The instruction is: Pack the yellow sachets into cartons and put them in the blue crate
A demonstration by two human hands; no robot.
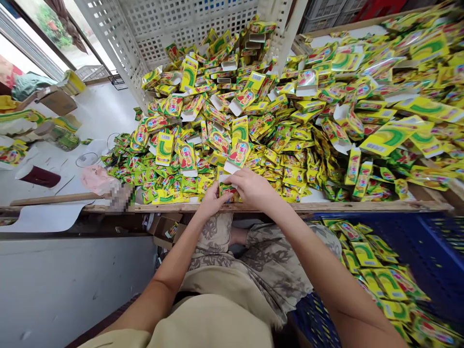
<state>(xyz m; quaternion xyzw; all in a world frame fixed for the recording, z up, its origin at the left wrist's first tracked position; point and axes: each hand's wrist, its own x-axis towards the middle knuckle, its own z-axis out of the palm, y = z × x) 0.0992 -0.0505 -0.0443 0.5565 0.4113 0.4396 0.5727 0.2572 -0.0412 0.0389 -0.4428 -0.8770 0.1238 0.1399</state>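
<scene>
one small yellow-green carton (224,185), pinched between left hand (211,200) and right hand (253,187) at the wooden table edge (344,207)
both grips are narrow; the hands partly cover it, so whether it is filled is hard to tell; loose cartons (240,151) and small sachets (295,175) heap just beyond, running back into a white perforated crate (163,24)

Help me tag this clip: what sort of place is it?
Probably a packing workshop: a wood-edged table heaped with packets and little cartons, a white perforated crate, and a blue crate of packs.
</scene>
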